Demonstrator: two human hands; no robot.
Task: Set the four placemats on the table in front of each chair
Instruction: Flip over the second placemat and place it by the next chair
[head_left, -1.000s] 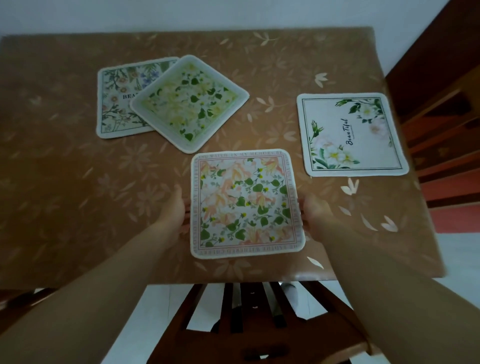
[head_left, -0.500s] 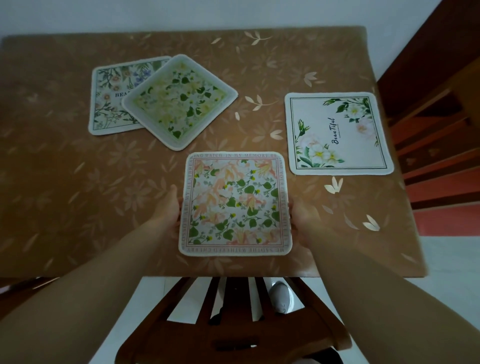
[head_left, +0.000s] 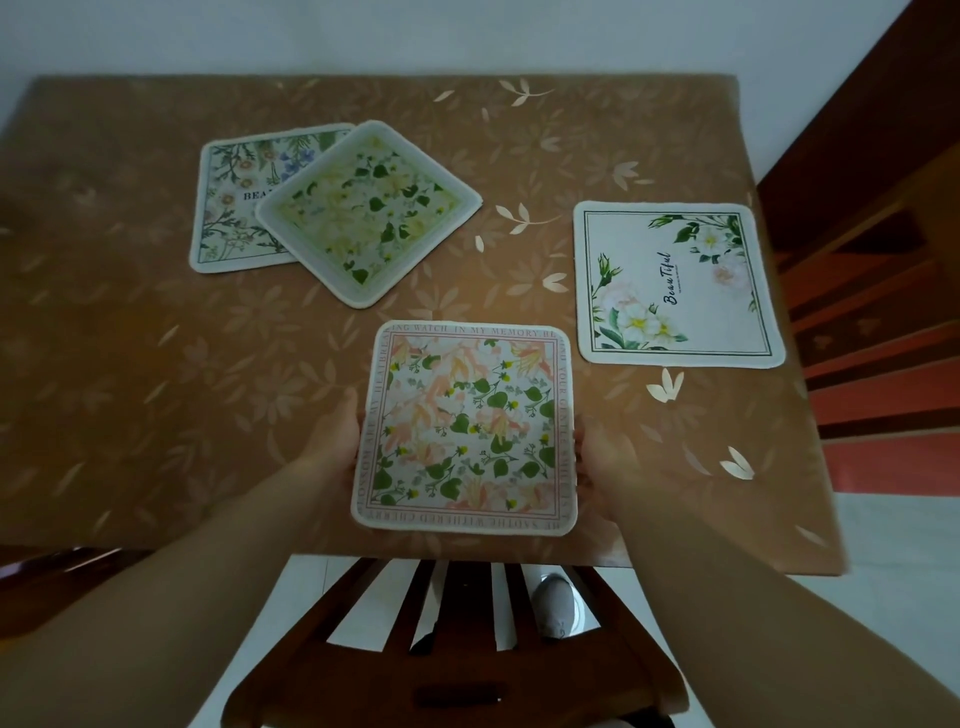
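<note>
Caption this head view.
Both hands, left hand and right hand, hold a peach placemat over the table.

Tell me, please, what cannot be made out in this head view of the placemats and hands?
- Blue-flower placemat: its right part and lettering are hidden by the yellow-green placemat.
- Left hand and right hand: fingers are hidden under the pink placemat.
- Right-side chair: cut off by the frame edge.

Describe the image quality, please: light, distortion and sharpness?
Head view: dim, even light with no hard shadows; the wide lens bows the table edges; the pink placemat shows sharp, readable border lettering; the forearms at the bottom corners look stretched and soft.
</note>
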